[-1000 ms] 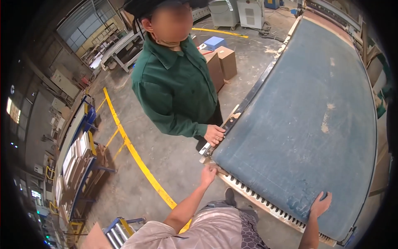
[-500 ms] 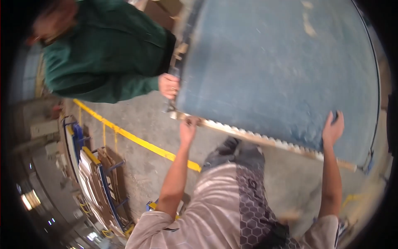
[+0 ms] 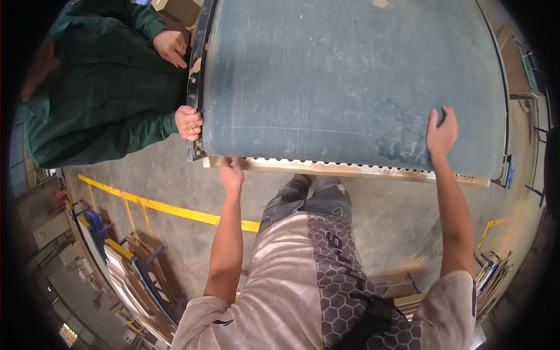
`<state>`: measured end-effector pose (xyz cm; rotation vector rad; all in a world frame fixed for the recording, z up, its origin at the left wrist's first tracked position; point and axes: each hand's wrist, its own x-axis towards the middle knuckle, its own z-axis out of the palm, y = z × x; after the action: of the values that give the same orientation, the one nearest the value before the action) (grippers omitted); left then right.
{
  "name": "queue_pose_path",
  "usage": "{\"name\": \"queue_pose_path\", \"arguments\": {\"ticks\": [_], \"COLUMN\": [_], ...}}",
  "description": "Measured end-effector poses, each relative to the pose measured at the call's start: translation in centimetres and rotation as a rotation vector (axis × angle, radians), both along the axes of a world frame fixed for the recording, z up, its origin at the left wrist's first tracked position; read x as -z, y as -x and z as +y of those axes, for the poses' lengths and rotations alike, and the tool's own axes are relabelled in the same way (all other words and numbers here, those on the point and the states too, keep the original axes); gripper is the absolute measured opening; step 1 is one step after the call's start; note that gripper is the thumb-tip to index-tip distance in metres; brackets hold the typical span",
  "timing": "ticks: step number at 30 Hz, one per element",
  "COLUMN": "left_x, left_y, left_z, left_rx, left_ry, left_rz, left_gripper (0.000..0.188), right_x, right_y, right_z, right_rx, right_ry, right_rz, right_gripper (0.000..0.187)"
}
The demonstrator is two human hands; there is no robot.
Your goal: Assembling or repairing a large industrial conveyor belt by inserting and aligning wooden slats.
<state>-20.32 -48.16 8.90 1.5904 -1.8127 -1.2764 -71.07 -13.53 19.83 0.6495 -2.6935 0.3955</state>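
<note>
A wide blue-grey conveyor belt (image 3: 326, 87), scuffed and patchy, fills the upper middle. Along its near end runs a long tan strip (image 3: 350, 170) with a row of dark notches at its upper edge. My left hand (image 3: 232, 177) grips the left part of this strip; its fingertips are slightly blurred. On the right side of the belt rests my right hand (image 3: 442, 135), open, thumb apart from the fingers, beside a wrinkled, worn patch. A co-worker's hand (image 3: 189, 123) holds the dark side frame (image 3: 196, 87) near its left corner; their other hand (image 3: 170, 48) is farther up beside the frame.
The co-worker in a green jacket (image 3: 105, 87) stands at the left. A yellow floor line (image 3: 169, 207) crosses the concrete behind them. Racks with upright boards (image 3: 131, 274) stand at lower left, with more boards (image 3: 490, 280) at lower right. A cardboard box (image 3: 178, 9) sits at the top.
The view has shifted, so the belt now sits farther left and more level. The co-worker's second hand has come into view by the frame. My hands stay at the strip and belt.
</note>
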Motion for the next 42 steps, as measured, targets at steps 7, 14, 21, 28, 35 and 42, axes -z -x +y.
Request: {"name": "queue_pose_path", "arguments": {"ticks": [7, 14, 21, 28, 35, 42], "left_x": [-1.2, -4.4, -4.8, -4.0, -4.3, -3.4], "left_y": [-2.9, -4.2, -1.1, -2.8, -3.5, -2.9], "left_z": [-2.0, -3.8, -0.7, 0.6, -1.2, -0.4], "left_rx": [-0.171, -0.111, 0.072, -0.206, -0.218, -0.208], "left_ry": [0.141, 0.206, 0.147, 0.207, 0.179, 0.278], "left_rz": [-0.032, -0.007, -0.27, -0.075, -0.023, 0.091], "left_gripper": [0.017, 0.021, 0.024, 0.023, 0.022, 0.016], "right_x": [-0.5, -0.7, -2.2, -2.7, -2.4, -2.9], "right_y": [-0.4, 0.2, -1.7, -2.5, -2.0, -2.3], "right_z": [0.1, -0.9, -1.0, -0.3, -0.3, -1.0], "right_rx": [0.025, 0.034, 0.011, 0.021, 0.052, 0.059], "right_ry": [0.001, 0.042, 0.044, 0.023, 0.0, -0.007], "right_rz": [0.009, 0.03, -0.023, -0.037, -0.06, -0.046], "right_gripper": [0.048, 0.047, 0.045, 0.046, 0.046, 0.046]}}
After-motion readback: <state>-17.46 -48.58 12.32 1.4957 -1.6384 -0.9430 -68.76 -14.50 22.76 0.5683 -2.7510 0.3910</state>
